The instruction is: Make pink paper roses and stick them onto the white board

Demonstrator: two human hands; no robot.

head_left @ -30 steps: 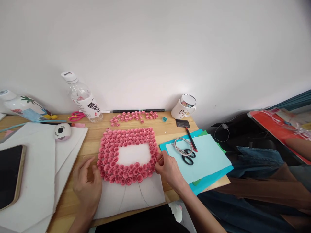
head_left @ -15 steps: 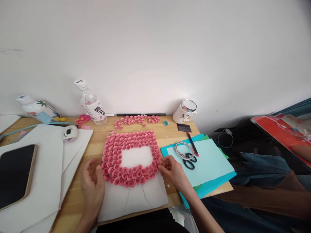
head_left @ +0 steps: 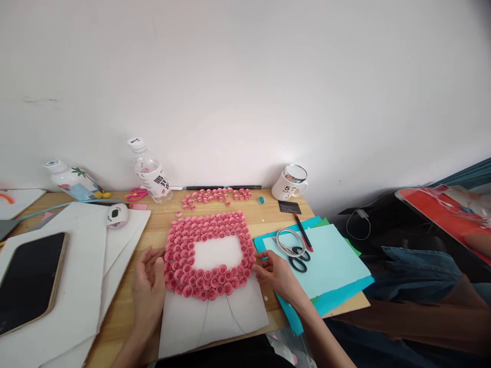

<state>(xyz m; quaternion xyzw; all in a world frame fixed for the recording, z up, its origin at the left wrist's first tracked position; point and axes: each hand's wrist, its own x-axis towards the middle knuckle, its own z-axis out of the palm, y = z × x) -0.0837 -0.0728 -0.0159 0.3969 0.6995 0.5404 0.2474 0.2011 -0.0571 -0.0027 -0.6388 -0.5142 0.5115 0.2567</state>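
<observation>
We find the board (head_left: 180, 327) on the tabletop (head_left: 155, 232), between both hands, its pink roses (head_left: 187, 290) packed around a bare white rectangle. Our left hand (head_left: 148, 286) is beside its left edge, fingers released and loosely curved, with nothing visible in them. Our right hand (head_left: 279, 276) has its fingers bent at the rightmost roses; we cannot tell whether they grasp one.

Risks, in our judgement: a sideways push by the right fingers could dislodge or flatten an outer rose, if it is weakly fixed. The near edge of the board lies close to the tabletop's front, so a downward press there could tip it. A backward sweep of the right forearm could drag the blue paper (head_left: 293, 321), whose corner projects past the front edge, and shift the scissors and pen (head_left: 303, 231).

Compared with the earliest frame, the right fingers look less tightly closed, and that blue corner, not seen then, now shows. The other changes appear to come from camera movement: board, mug (head_left: 284, 188) and bottle (head_left: 153, 179) all sit lower in view.
</observation>
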